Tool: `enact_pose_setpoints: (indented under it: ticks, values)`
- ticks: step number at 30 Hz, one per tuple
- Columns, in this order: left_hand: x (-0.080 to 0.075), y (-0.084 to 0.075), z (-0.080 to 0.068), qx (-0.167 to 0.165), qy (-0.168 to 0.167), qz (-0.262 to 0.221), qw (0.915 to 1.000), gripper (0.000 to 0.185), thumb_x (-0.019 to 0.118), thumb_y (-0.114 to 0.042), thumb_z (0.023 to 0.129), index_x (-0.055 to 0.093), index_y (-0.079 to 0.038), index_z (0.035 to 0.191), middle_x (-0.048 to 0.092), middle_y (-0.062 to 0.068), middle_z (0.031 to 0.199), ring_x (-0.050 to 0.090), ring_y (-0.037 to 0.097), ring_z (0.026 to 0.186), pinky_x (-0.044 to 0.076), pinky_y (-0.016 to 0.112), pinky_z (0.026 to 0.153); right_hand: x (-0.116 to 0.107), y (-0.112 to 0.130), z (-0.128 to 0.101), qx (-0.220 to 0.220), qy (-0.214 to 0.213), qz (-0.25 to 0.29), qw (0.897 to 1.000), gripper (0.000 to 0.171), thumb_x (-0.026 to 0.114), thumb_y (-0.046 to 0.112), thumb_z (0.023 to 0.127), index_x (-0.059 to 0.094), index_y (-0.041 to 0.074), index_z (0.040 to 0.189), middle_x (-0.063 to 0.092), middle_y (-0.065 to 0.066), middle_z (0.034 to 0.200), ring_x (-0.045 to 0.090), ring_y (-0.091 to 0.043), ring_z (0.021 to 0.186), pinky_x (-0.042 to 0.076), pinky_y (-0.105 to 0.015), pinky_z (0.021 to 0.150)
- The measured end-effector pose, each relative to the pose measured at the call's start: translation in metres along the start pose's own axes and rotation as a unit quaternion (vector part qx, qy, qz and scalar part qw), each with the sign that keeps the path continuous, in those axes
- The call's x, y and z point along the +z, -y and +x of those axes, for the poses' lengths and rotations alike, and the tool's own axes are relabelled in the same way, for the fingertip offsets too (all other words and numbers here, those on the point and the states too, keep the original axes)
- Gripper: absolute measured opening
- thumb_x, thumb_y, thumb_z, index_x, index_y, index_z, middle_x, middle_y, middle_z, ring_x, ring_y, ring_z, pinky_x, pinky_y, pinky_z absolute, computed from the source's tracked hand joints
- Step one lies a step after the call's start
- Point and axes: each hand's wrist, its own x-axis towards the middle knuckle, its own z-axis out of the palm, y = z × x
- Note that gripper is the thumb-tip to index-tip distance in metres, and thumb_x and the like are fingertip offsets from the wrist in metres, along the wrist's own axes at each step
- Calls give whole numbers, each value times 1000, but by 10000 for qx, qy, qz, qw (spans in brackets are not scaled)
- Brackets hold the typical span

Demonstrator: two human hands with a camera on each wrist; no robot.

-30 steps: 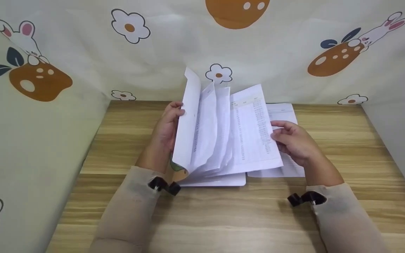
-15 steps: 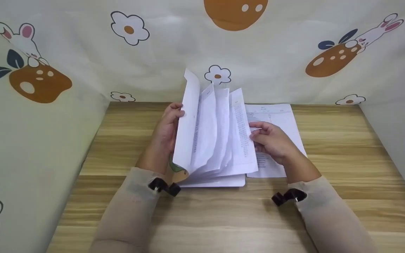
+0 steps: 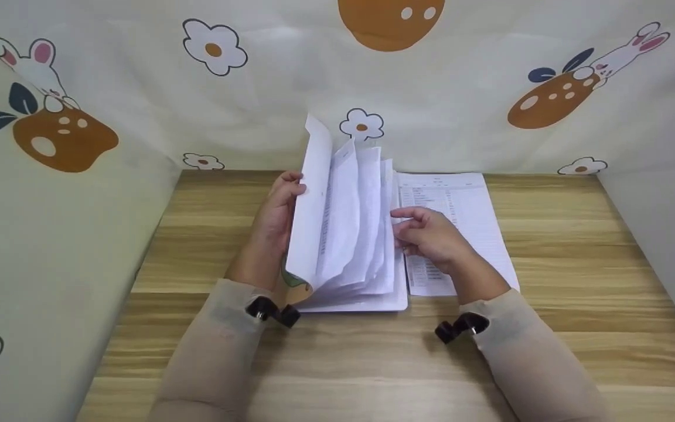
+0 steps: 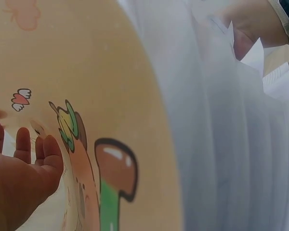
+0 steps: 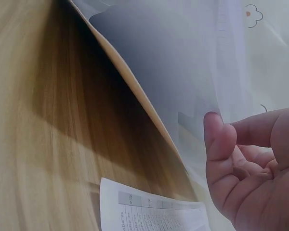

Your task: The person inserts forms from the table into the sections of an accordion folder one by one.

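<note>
A booklet with an orange-tan cartoon cover stands partly open on the table, its white pages fanned out. My left hand grips the raised front cover at its left edge, thumb over the white inner side. In the left wrist view, the fingers of that hand lie against the cartoon side. My right hand is at the pages' right edge. Its thumb and forefinger pinch a page by the edge in the right wrist view. The booklet's back part lies flat underneath.
A loose printed sheet with a table of text lies right of the booklet, partly under my right hand. The wood-grain table meets a cloth wall with flowers and rabbits behind. Black camera mounts sit on both sleeves.
My right hand has moved left, bringing a printed page toward the other fanned pages. More of the loose sheet shows now. My left hand keeps holding the cover in the same place.
</note>
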Motion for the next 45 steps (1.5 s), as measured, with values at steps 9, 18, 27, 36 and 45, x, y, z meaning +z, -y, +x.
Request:
enact_pose_setpoints:
  ticks: [9, 18, 27, 36, 45]
  values:
    - [0, -1, -1, -46, 27, -119, 9999, 16, 49, -10, 97, 54, -22, 106, 63, 1, 104, 65, 16, 89, 55, 27, 72, 1, -1, 1, 4, 113, 6, 9999, 50, 57, -3, 100, 56, 4, 149, 74, 2, 99, 70, -12, 78, 58, -23, 68]
    - [0, -1, -1, -58, -11, -91, 9999, 17, 49, -10, 96, 55, -24, 103, 64, 0, 101, 65, 15, 86, 55, 27, 70, -25, -2, -8, -64, -50, -182, 9998, 47, 54, 2, 104, 50, -2, 151, 75, -7, 111, 76, -13, 86, 61, -25, 76]
    - [-1, 0, -2, -75, 21, -111, 9999, 17, 49, -9, 96, 55, -23, 104, 63, 1, 104, 65, 16, 89, 55, 27, 72, -79, 3, -36, -158, -631, -350, 9973, 39, 59, 11, 107, 55, 5, 145, 75, 0, 111, 77, -10, 90, 60, -23, 75]
    - [-1, 0, -1, -88, -18, -95, 9999, 18, 49, -9, 96, 56, -24, 103, 64, 0, 103, 65, 15, 88, 55, 27, 72, -138, -10, -54, 121, -1478, -1348, 9797, 53, 67, 27, 105, 51, 10, 153, 71, 8, 116, 73, -7, 97, 61, -25, 82]
    - [-3, 0, -1, -158, 90, -167, 9997, 18, 50, -10, 96, 54, -24, 106, 63, 1, 108, 65, 17, 94, 56, 28, 74, -160, -25, -54, 713, -1755, -2680, 9446, 88, 74, 50, 98, 37, 5, 164, 47, -28, 160, 52, -45, 142, 48, -53, 112]
